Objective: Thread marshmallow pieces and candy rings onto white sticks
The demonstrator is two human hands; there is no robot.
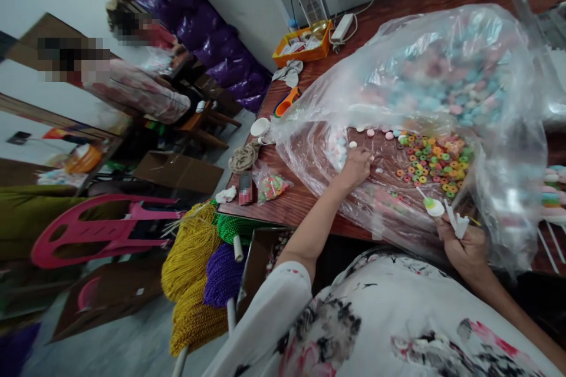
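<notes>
My left hand point(356, 166) reaches into a large clear plastic bag point(508, 147) on the wooden table point(287, 203), fingers curled in a pinch among pale round candies point(339, 147); what it grips is too small to name. A heap of small coloured rings point(435, 162) lies in the bag to its right. My right hand point(464, 244) is closed on a bunch of thin white sticks point(457, 224), one topped with a white-green disc point(432, 206).
An orange tray point(303, 47), a power strip point(342, 27), a white cup point(260, 127), twine point(243, 157) and a small candy bag point(270, 184) sit on the table. Yellow, purple and green cord bundles point(198, 271) hang at its edge. Two people sit at far left.
</notes>
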